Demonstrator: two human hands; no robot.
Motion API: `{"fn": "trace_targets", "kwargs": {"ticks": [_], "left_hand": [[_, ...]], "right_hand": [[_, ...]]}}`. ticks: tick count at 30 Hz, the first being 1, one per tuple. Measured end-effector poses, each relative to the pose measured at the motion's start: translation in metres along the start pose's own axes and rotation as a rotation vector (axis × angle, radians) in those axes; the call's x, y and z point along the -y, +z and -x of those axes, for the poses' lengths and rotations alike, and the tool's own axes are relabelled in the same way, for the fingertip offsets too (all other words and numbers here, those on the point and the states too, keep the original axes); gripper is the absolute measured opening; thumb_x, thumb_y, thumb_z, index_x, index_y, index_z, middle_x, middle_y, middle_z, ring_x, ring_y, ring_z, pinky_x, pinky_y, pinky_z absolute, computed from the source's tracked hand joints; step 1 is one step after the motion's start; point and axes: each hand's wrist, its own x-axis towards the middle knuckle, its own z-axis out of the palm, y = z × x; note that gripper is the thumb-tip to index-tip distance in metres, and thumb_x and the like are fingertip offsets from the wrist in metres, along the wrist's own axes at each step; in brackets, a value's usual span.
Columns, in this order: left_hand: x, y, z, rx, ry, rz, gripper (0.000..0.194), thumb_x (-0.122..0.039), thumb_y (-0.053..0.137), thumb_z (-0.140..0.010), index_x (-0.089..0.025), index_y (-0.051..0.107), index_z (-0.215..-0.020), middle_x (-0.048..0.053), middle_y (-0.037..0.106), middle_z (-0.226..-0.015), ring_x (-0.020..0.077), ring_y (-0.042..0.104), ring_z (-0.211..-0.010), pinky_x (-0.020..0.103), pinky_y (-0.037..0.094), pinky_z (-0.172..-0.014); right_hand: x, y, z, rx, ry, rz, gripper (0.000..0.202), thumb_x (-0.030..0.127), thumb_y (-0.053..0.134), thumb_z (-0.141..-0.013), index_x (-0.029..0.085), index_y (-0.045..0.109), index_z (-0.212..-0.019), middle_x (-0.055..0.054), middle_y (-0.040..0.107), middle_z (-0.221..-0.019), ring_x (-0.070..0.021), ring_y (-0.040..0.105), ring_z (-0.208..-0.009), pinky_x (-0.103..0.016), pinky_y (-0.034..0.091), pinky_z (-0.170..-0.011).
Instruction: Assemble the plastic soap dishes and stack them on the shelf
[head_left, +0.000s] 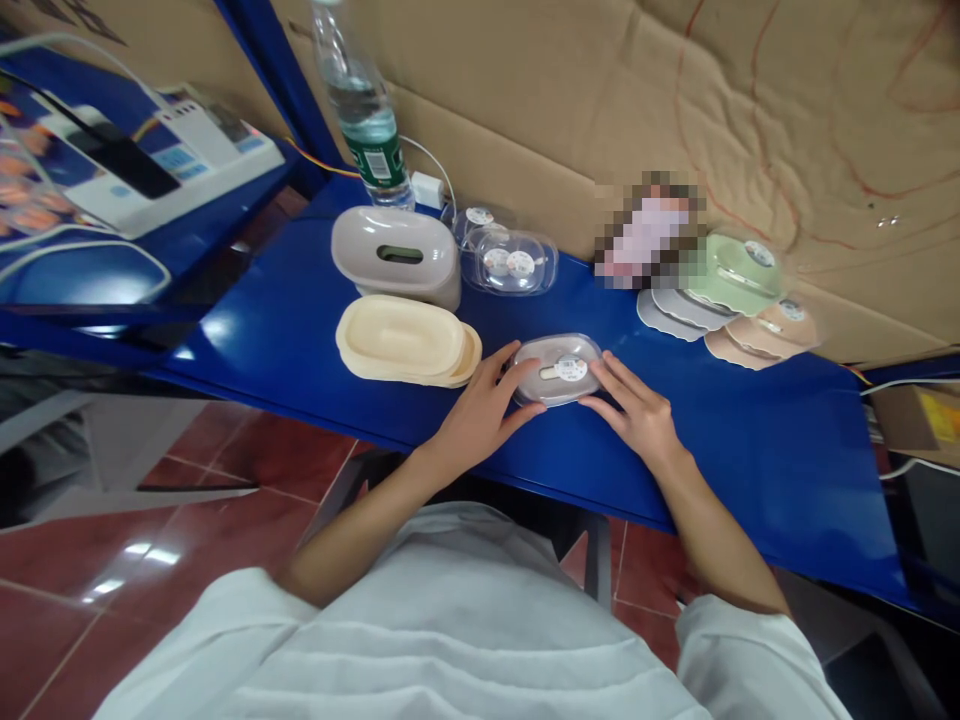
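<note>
An oval grey plastic lid with a slot, a clear cover and a round white label [553, 388] lies on the blue table before me. My left hand [491, 405] grips its left end, thumb and fingers curved around the edge. From the opposite side, my right hand [636, 405] holds the right end with its fingertips. Close to my left fingers are stacked cream oval lids [401, 335]. Behind these stands a grey oval container [397, 260] with a slotted top. Clear oval covers with labels [517, 262] lie just right of that container.
Grey [671, 318], green [735, 275] and peach [772, 335] pieces with wavy edges are piled at the back right, beside a blurred-out object [649, 235]. A water bottle [371, 140] and white charger [427, 190] stand at the back. Left, a power strip [180, 170] trails cables.
</note>
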Motion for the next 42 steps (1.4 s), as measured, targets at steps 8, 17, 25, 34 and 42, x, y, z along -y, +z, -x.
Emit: {"fn": "trace_targets", "kwargs": {"ticks": [8,17,25,34,42], "left_hand": [[0.002,0.004,0.003,-0.028,0.001,-0.007,0.064,-0.051,0.068,-0.102,-0.027,0.047,-0.158,0.019,0.046,-0.165,0.0364,0.051,-0.151,0.058,0.047,-0.124],[0.000,0.003,0.003,-0.007,0.008,-0.067,0.062,-0.044,0.068,-0.103,-0.029,0.047,-0.159,0.017,0.046,-0.166,0.0353,0.052,-0.149,0.054,0.051,-0.120],[-0.002,0.001,0.002,0.032,0.014,-0.073,0.062,-0.044,0.065,-0.104,-0.028,0.045,-0.161,0.018,0.044,-0.167,0.0364,0.050,-0.152,0.056,0.047,-0.123],[-0.002,0.000,0.002,0.078,0.010,-0.042,0.067,-0.039,0.060,-0.107,-0.028,0.032,-0.167,0.019,0.032,-0.176,0.0355,0.047,-0.156,0.056,0.045,-0.126],[-0.002,0.002,0.002,0.107,0.077,-0.167,0.047,-0.036,0.058,-0.108,-0.023,0.054,-0.153,0.018,0.051,-0.162,0.0355,0.056,-0.145,0.058,0.049,-0.121]], "right_hand": [[0.003,-0.004,0.000,0.009,-0.049,0.037,0.053,0.051,0.070,-0.101,0.033,0.063,-0.151,-0.003,0.061,-0.156,-0.0296,0.069,-0.133,-0.047,0.062,-0.115],[-0.003,-0.009,-0.003,0.072,-0.051,-0.035,0.056,0.049,0.070,-0.102,0.033,0.058,-0.154,-0.006,0.060,-0.158,-0.0288,0.069,-0.134,-0.046,0.065,-0.111],[-0.004,-0.005,-0.008,0.112,-0.116,-0.053,0.068,0.047,0.069,-0.102,0.034,0.045,-0.164,-0.010,0.043,-0.171,-0.0347,0.048,-0.155,-0.057,0.051,-0.124],[-0.009,-0.042,-0.006,0.129,-0.004,0.185,0.061,0.062,0.068,-0.098,0.025,0.059,-0.146,-0.017,0.056,-0.154,-0.0399,0.056,-0.143,-0.061,0.051,-0.114],[-0.058,-0.068,0.011,0.043,0.321,0.368,0.076,0.085,0.052,-0.095,0.018,0.059,-0.130,-0.022,0.067,-0.128,-0.0382,0.065,-0.119,-0.054,0.053,-0.100]]}}
